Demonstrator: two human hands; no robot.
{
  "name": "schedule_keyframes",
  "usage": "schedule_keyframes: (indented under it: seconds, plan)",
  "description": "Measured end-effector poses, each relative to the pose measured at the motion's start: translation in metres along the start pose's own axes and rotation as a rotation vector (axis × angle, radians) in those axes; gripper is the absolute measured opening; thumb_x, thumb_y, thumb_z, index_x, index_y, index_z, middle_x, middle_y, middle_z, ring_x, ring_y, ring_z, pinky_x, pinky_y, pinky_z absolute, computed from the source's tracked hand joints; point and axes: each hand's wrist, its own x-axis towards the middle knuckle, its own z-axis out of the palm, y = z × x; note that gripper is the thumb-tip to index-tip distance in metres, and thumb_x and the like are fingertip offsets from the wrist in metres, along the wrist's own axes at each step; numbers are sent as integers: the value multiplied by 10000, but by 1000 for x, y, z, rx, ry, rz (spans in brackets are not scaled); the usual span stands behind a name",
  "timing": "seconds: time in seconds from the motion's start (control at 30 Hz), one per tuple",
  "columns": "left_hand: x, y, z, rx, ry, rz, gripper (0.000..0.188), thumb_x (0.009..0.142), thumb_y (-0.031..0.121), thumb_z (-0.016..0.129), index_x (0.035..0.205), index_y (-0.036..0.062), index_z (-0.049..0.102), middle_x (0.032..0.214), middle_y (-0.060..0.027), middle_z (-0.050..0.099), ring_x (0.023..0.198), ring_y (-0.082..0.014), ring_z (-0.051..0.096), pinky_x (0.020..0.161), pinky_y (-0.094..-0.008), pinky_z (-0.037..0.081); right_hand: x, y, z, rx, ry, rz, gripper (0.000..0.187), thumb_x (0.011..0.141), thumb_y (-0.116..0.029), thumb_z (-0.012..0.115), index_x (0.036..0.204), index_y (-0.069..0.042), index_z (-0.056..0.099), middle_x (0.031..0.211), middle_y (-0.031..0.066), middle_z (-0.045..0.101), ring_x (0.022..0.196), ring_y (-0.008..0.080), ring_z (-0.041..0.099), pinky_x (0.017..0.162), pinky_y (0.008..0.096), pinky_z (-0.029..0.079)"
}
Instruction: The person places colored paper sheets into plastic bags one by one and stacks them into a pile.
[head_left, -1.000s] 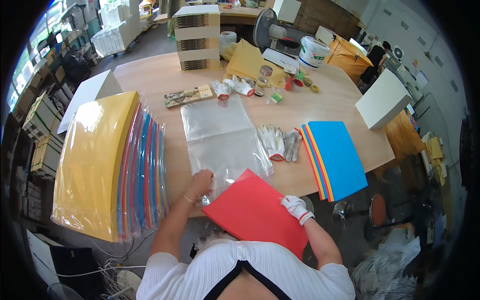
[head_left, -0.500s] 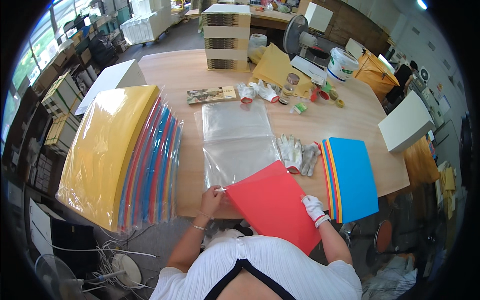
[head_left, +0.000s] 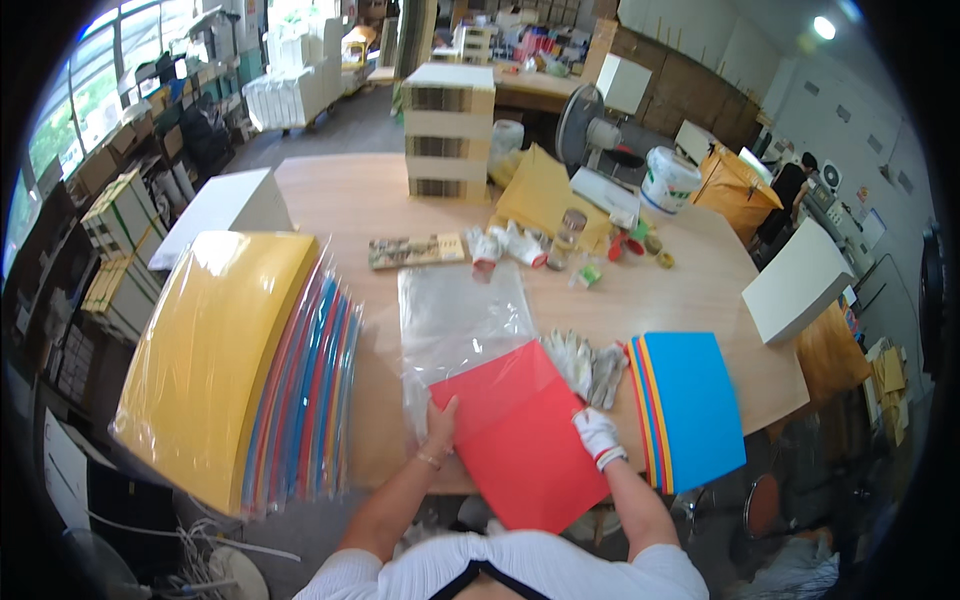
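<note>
While our gloved right hand [head_left: 598, 437] clamps its fingers on the red sheet [head_left: 535, 460] at lower centre, our bare left hand [head_left: 438, 425] pinches its left edge (top end under clear plastic [head_left: 468, 325]).

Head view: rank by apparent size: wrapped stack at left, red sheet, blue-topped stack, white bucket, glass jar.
1. Wrapped stack
2. Red sheet
3. Blue-topped stack
4. White bucket
5. Glass jar
Bucket and jar are farther; true sizes unsure.
</note>
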Motion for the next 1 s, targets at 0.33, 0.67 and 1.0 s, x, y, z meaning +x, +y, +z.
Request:
schedule_keyframes:
  seconds: [0.33,0.67,1.0]
  plan:
    - [11,76,2,36,-166,148,374,827,106,610,1142,-3,440,1038,-91,574,918,-155,565,793,-291,481,201,-43,75,649,-108,-304,505,782,-431,579,1168,-118,493,1060,158,542,1018,303,508,879,401,377]
    - [-13,26,-21,110,-127,-97,442,792,150,661,1143,-24,457,1044,-107,577,922,-169,571,789,-289,485,94,-39,11,603,-461,-216,227,895,-287,479,932,-66,516,877,126,531,833,251,539,768,354,410]
    - [-77,35,-63,211,-286,-111,477,787,102,645,1196,-28,436,1120,-127,552,972,-193,557,860,-333,457,-62,-9,43,692,-417,120,317,843,-321,498,816,-6,525,735,65,526,718,163,493,653,331,407]
